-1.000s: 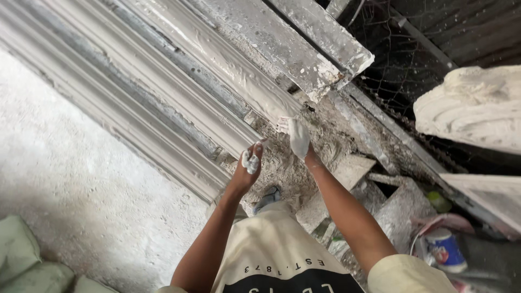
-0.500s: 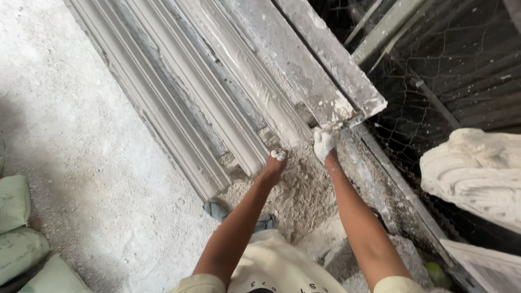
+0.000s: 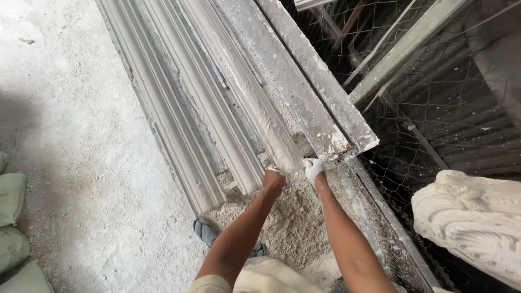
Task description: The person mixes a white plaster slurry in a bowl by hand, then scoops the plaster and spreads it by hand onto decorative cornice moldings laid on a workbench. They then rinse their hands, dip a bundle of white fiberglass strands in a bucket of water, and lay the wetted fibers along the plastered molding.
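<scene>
**Asker:** Looking down from the head camera, what do the hands hold?

**Describer:** Both meet at the near end of a long, pale, wet-looking plaster cornice strip running from centre toward twelve o'clock along a grey ridged mould bench. The left hand is curled closed against the strip's end. The right hand, caked white, pinches it from three o'clock.

**Asker:** What could go wrong?

**Describer:** I judge the strip may crack or sag if it is lifted by this end alone. Loose plaster rubble lies at six o'clock around a dusty sandal, so footing could slip. A carved white plaster ornament sits at four o'clock, near enough to be knocked.
</scene>
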Tool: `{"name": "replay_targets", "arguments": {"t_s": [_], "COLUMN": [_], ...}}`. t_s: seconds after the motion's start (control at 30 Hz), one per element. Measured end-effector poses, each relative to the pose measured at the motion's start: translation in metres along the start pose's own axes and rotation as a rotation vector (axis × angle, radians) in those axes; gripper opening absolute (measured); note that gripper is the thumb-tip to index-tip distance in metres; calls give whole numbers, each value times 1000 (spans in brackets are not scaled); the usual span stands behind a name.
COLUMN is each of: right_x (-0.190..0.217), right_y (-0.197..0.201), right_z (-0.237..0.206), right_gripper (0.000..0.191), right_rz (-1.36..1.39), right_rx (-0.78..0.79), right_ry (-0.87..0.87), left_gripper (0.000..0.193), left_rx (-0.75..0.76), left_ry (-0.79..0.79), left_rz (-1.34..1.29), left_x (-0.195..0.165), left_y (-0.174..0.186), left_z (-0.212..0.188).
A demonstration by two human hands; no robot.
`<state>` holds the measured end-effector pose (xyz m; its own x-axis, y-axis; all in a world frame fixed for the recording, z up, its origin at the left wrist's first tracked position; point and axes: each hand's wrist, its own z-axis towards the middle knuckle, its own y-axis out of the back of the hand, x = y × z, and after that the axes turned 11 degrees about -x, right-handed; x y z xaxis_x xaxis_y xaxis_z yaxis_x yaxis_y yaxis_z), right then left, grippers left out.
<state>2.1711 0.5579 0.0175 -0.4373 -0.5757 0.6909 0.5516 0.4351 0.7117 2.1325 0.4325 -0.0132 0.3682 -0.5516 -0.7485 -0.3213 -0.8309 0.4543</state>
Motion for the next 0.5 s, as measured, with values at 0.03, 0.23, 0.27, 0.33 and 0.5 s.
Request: {"name": "replay_targets", "arguments": {"t_s": [0.03, 0.23, 0.27, 0.33, 0.5], "right_x": [-1, -11, -13, -15, -20], "right_y": [-1, 0, 1, 3, 3], "right_z": [2, 12, 14, 16, 17], "right_gripper": [29, 31, 30, 29, 27], "right_rz": [-20, 143, 170, 229, 423], "right_rx": [9, 179, 217, 296, 369], "right_ry": [13, -191, -254, -381, -497], "left_gripper": [19, 17, 19, 17, 31], "left_rx": [11, -58, -90, -29, 25], "left_ry": [-40, -132, -167, -190, -25], "left_rz": [67, -2, -42, -47, -186], "left_x": [-1, -15, -19, -24, -22], "left_y": [-2, -5, -4, -2, -8], "left_z": [0, -6, -8, -10, -11]}}
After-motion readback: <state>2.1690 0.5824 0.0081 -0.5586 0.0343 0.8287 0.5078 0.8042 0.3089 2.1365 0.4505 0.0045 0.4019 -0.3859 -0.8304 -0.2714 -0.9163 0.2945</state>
